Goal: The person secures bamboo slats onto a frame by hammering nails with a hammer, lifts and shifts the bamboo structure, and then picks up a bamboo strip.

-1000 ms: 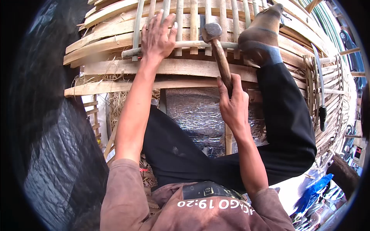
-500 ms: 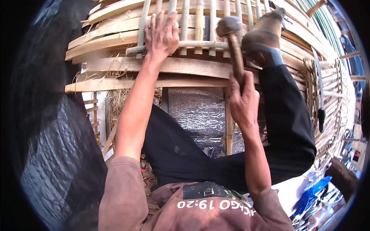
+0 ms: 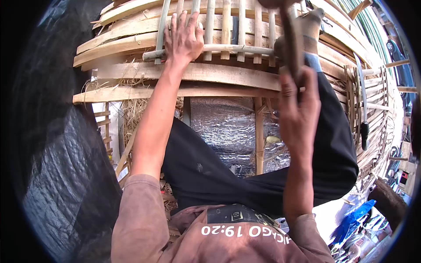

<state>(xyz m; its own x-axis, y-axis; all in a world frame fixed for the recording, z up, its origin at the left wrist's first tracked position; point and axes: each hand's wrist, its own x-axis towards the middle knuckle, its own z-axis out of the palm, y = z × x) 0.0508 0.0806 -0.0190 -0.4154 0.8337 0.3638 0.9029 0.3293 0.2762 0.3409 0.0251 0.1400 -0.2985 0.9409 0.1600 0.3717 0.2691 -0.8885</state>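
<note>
My left hand (image 3: 184, 41) lies flat over thin upright slats (image 3: 226, 26), with its fingers stretched out. Its palm rests by the left part of a round crosspiece (image 3: 239, 48), which looks like bamboo and runs across the slats' lower ends. My right hand (image 3: 300, 105) is wrapped round the wooden handle of a hammer (image 3: 291, 39). The hammer is raised toward the camera and blurred, its head partly cut off at the top edge. It hides the right end of the crosspiece.
Wooden planks (image 3: 127, 45) lie under the slats. My shod foot (image 3: 312, 33) presses at their right side. A long blade with a black handle (image 3: 365, 133) hangs at the right. Dark plastic sheeting (image 3: 57, 175) covers the left, and a silvery sheet (image 3: 223, 131) lies below.
My right hand and the hammer have swung up and to the right, away from the crosspiece. My left hand stays in place on the slats.
</note>
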